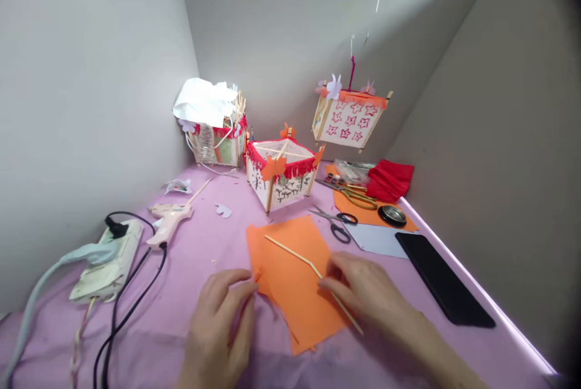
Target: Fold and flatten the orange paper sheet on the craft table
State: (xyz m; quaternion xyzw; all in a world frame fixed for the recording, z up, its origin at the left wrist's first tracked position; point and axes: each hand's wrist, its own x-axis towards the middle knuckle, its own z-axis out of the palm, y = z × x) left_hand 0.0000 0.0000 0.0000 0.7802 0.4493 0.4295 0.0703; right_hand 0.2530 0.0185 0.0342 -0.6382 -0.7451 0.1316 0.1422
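Note:
A thin wooden stick, bent at an angle partway along, lies over the orange paper sheets in front of me. My right hand is closed on the stick between thumb and fingers, just below the bend. At the sheets' left edge, my left hand has its thumb and fingertips together on a small crumpled bit of orange paper. Beyond the sheets stands a paper lantern with a wooden frame, red fringe and orange cut-outs. Black-handled scissors lie open to the right of the sheets.
A pink glue gun and a power strip with cables occupy the left. Another lantern hangs at the back right. A black phone-like slab, red cloth and a round tin lie at right.

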